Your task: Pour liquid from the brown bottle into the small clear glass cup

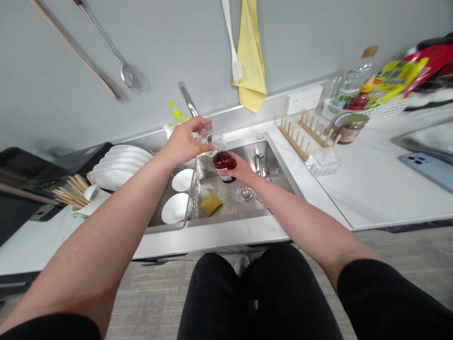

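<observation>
Over the sink (230,210), my left hand (186,140) is closed around a clear glass (215,140), which is tilted. Just below and to the right, my right hand (239,169) grips a dark red jar (222,161) with a pale label. The glass's lower end is close to the top of the jar; I cannot tell whether they touch. Behind my left hand rises the faucet (187,98). On the sink floor lies a yellow-green sponge (211,205), left of the round drain (245,193).
White bowls (176,208) sit in a wire rack (193,198) at the sink's left. Stacked white plates (123,158) and chopsticks (76,189) stand further left. Right are a wooden rack (300,137), a lidded jar (352,128) and a phone (430,167). A yellow cloth (252,61) hangs behind.
</observation>
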A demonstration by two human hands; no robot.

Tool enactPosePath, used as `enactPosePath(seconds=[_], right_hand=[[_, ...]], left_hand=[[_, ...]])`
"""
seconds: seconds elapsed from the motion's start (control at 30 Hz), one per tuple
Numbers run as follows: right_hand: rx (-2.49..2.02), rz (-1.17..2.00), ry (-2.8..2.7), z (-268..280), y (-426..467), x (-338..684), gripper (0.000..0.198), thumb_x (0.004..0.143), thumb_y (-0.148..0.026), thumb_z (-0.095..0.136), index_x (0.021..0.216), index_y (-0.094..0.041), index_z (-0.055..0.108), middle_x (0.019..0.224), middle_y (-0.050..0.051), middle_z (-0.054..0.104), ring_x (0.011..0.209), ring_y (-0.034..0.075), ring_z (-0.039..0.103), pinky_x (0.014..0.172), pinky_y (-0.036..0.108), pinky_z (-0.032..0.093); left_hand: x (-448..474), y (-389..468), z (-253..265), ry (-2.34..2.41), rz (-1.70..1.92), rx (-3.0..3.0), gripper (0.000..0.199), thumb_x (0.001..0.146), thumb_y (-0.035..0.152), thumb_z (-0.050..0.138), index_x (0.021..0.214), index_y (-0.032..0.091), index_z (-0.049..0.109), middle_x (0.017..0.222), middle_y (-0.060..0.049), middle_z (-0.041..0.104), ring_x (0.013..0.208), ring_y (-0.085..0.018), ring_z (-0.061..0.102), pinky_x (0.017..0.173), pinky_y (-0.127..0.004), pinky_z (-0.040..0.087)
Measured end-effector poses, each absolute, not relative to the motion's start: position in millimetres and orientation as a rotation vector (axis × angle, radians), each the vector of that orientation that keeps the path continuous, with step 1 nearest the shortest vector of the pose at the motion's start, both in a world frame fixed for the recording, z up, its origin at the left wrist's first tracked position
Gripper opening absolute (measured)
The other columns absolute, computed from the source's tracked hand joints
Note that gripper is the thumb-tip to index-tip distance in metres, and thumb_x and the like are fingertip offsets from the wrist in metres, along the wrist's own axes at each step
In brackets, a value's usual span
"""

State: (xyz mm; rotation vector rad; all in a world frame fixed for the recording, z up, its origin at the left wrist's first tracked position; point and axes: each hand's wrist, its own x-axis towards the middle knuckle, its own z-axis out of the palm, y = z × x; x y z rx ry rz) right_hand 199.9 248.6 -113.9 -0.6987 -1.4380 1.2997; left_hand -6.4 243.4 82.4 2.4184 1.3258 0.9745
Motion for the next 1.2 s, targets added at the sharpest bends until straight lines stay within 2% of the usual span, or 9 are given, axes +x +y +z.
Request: enactPosePath(seconds=[0.53, 0.83, 1.03, 1.2], right_hand=[[-0.686, 1.329, -1.410, -117, 251, 199, 0.075, 0.065, -0.041, 0.109, 0.131, -0.030, 0.076, 0.129, 0.003, 0.087, 0.131, 0.038, 0.080, 0.125, 0.062, 0.060], [-0.604, 1.369, -1.353, -117, 251, 198, 0.076, 0.063, -0.041, 0.110, 0.130, -0.030, 0.076, 0.127, 0.003, 0.087, 0.128, 0.038, 0.081, 0.125, 0.062, 0.059], [-0.624, 1.354, -1.365, -117, 252, 199, 0.079, 0.060, -0.042, 0.111, 0.130, -0.028, 0.076, 0.125, 0.003, 0.087, 0.126, 0.037, 0.080, 0.126, 0.061, 0.057], [-0.621, 1.355, -1.369, -118, 253, 198, 0.077, 0.061, -0.039, 0.110, 0.129, -0.027, 0.076, 0.123, 0.003, 0.087, 0.124, 0.036, 0.080, 0.125, 0.061, 0.058]], left_hand=[[6, 242, 97, 1.372, 0.869, 2.486, 0.075, 0.065, 0.035, 0.104, 0.134, 0.023, 0.079, 0.119, -0.008, 0.083, 0.107, -0.030, 0.075, 0.108, -0.050, 0.060], [11, 244, 103, 1.399, 0.823, 2.486, 0.074, 0.064, 0.034, 0.105, 0.132, 0.023, 0.079, 0.122, -0.009, 0.081, 0.113, -0.032, 0.073, 0.109, -0.051, 0.059], [11, 246, 103, 1.403, 0.780, 2.557, 0.074, 0.069, 0.043, 0.104, 0.133, 0.020, 0.076, 0.124, -0.008, 0.080, 0.109, -0.028, 0.073, 0.110, -0.049, 0.059], [3, 247, 94, 1.344, 0.878, 2.502, 0.075, 0.067, 0.030, 0.105, 0.134, 0.018, 0.074, 0.116, -0.007, 0.078, 0.107, -0.027, 0.072, 0.111, -0.051, 0.059]])
